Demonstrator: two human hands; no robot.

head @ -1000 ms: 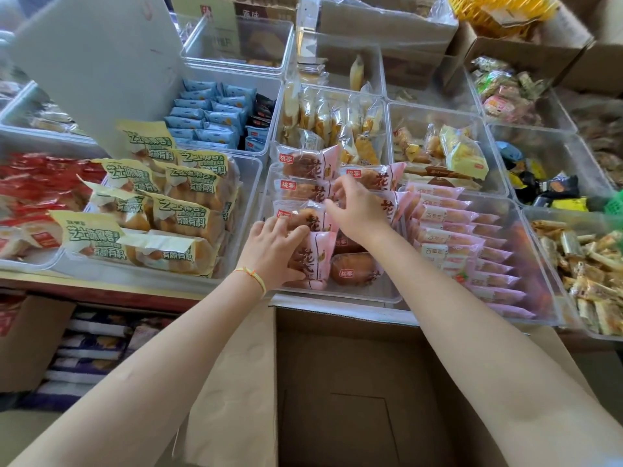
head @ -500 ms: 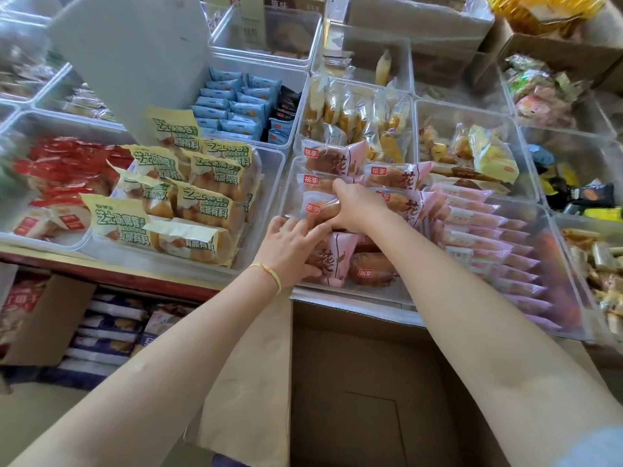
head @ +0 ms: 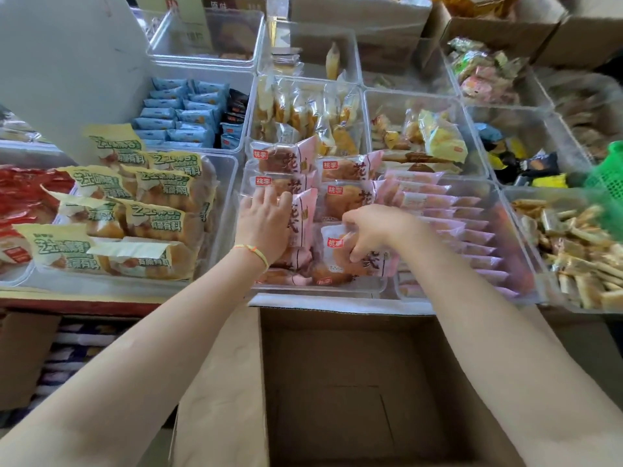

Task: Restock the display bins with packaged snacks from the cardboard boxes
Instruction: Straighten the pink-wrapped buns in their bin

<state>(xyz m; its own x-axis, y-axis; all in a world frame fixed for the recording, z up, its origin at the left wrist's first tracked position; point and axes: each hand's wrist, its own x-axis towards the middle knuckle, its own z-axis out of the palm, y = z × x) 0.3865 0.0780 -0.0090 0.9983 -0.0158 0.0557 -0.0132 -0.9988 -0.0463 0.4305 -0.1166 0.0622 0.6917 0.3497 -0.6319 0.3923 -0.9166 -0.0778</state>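
A clear plastic display bin [head: 317, 289] in the middle holds several pink-and-clear packs of round pastries [head: 350, 168]. My left hand [head: 264, 224] lies flat with spread fingers against the upright packs on the bin's left side. My right hand [head: 369, 230] grips one pastry pack [head: 337, 256] at the bin's front, fingers curled over its top. Below the bin an open cardboard box [head: 337, 382] stands with nothing visible inside it.
Left bin [head: 215, 278] holds green-and-yellow labelled bread packs; right bin [head: 526, 291] holds rows of pink packets. Further bins carry blue packets [head: 175, 112], yellow snacks [head: 438, 136] and wrapped sticks [head: 580, 244]. Cardboard boxes [head: 488, 25] line the back. A green basket [head: 610, 176] is at the right edge.
My right hand left the upper packs and dropped to the bin's front, closing on a pack there. My left hand shifted up and flattened against the left-side packs.
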